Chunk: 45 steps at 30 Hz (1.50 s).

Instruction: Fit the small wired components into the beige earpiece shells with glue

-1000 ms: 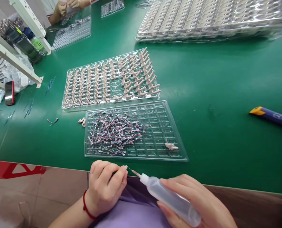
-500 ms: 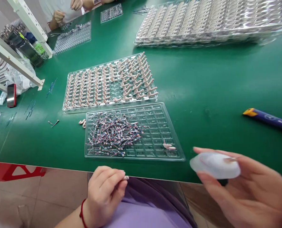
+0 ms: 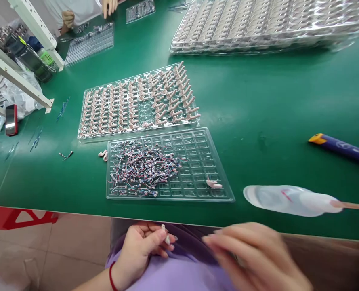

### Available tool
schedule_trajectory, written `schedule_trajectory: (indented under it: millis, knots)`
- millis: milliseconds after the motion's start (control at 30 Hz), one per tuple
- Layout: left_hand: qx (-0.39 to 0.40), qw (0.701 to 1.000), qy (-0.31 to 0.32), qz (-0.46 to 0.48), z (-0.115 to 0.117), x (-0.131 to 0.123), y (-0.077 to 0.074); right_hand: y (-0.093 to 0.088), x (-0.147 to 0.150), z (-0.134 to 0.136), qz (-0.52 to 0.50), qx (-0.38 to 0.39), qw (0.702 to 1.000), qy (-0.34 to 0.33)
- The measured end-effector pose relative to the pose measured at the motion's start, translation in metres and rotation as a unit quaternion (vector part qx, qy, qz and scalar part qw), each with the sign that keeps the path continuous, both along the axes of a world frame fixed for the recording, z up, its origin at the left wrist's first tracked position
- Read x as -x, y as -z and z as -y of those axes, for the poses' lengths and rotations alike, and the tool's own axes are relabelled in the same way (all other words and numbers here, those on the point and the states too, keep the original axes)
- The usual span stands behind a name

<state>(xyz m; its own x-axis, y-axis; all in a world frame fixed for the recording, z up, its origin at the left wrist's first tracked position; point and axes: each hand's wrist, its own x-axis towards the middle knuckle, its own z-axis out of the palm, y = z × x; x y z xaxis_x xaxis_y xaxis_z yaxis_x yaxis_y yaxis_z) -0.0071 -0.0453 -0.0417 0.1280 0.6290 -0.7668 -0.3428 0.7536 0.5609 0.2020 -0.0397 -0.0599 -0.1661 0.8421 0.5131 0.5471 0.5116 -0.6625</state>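
My left hand [image 3: 145,246] pinches a small pale earphone-shell-like piece [image 3: 166,237] between thumb and fingers, above my lap. To its right, my right hand [image 3: 255,258] is blurred, its fingers loosely bent with nothing visible in them. A translucent squeeze bottle [image 3: 285,200] with a thin brownish nozzle lies on its side on the green table, just beyond my right hand. Beyond my hands, a clear tray [image 3: 194,173] holds a heap of small wired parts [image 3: 145,167]. Two pinkish pieces [image 3: 214,184] rest in its right side.
Behind it sits a tray of beige shells [image 3: 112,107]. Stacked filled trays [image 3: 258,28] stand at the back right. A blue-yellow cutter-like tool [image 3: 343,149] lies right, a phone [image 3: 11,120] left. Another person's hand [image 3: 109,7] shows at the far side.
My right hand has put the bottle down on the table and moved left, toward my left hand. My left hand has turned, showing more of the pale piece.
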Motion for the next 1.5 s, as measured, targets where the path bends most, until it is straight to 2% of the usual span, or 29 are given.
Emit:
schedule_trajectory:
  millis: [67,200,433,733,800,1000,1233,1500]
  knots:
    - [-0.011,1.0,0.002,0.005,0.0,0.0,0.001,-0.008,0.018,-0.004,-0.002,-0.006,0.999,-0.045]
    - [-0.036,0.999,0.008,0.01,0.0,0.0,0.004,-0.011,0.037,-0.014,0.015,0.019,0.998,-0.049]
    - [-0.072,0.997,0.016,-0.007,-0.001,-0.001,0.005,-0.009,0.042,-0.012,0.014,0.025,0.998,-0.059]
    - [-0.065,0.998,0.003,-0.023,0.0,-0.005,0.007,-0.009,0.043,-0.013,0.018,0.024,0.998,-0.056]
    - [-0.068,0.998,0.004,-0.014,0.001,-0.003,0.007,-0.011,0.039,-0.015,0.021,0.034,0.996,-0.076]
    - [-0.062,0.997,0.047,0.008,0.001,0.002,-0.002,-0.02,0.024,-0.024,0.02,0.051,0.991,-0.123]
    - [-0.064,0.993,0.102,-0.009,-0.003,0.002,-0.011,-0.024,0.023,-0.026,0.009,0.08,0.983,-0.166]
    - [-0.044,0.995,0.084,-0.023,-0.007,-0.005,-0.023,-0.026,0.026,-0.021,-0.019,0.07,0.985,-0.158]
